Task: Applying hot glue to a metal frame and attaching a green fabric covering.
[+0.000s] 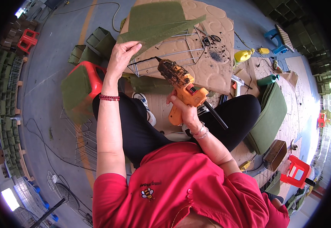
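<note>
My left hand point(123, 57) pinches the near left edge of a green fabric sheet point(161, 35), holding it tilted up above a metal wire frame point(188, 57). The frame lies on a cardboard-covered work surface point(215, 72). In my right hand point(186, 110) is an orange glue gun point(178, 81), its barrel crusted with black glue and a black glue stick point(215, 115) poking out of its rear. The nozzle points up and left, at the end of a dark line of glue point(144, 61) near the frame's near side. Another green fabric piece point(156, 16) lies flat behind.
Scissors point(211, 38) lie on the cardboard beside dark glue crumbs point(216, 56). To the right are a yellow bottle point(243, 56), a white-handled glue gun point(237, 83) and stacked green fabric panels point(270, 117). A red stool point(93, 76) with green fabric stands left, near green boxes point(100, 39).
</note>
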{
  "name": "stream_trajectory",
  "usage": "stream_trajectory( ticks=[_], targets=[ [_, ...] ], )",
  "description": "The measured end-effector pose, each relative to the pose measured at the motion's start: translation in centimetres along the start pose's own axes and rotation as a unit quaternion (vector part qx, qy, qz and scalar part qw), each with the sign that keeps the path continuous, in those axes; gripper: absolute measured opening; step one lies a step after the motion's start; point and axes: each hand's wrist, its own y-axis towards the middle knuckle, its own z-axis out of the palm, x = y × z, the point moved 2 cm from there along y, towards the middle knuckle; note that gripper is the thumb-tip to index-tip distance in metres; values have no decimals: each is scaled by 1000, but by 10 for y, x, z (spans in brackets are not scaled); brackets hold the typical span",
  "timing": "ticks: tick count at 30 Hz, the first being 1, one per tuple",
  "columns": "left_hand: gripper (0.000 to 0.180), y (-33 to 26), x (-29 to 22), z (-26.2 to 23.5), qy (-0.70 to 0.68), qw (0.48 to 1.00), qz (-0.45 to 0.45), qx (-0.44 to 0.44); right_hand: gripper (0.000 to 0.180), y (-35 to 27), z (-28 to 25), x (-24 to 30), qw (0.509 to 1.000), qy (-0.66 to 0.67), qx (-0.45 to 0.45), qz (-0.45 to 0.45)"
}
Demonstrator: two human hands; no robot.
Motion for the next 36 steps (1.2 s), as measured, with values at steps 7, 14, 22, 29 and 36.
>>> stream_trajectory(
  ticks=[7, 14, 22, 29, 36],
  targets=[
    [28, 0, 1, 0, -3, 1000, -1, 0, 18, -2, -3, 5, 1000, 19, -19, -10],
    [27, 1, 0, 2, 16, 1000, 3, -4, 16, -1, -3, -4, 1000, -27, 14, 1],
    [27, 0, 3, -1, 5, 1000, 3, -4, 20, -3, -5, 2, 1000, 13, -24, -11],
    [27, 0, 4, 0, -7, 1000, 9, -6, 20, -4, -8, 4, 999, 32, -36, -19],
    [28, -1, 2, 1, 9, 1000, 9, -9, 22, -5, -14, 4, 999, 18, -31, -17]
  ],
)
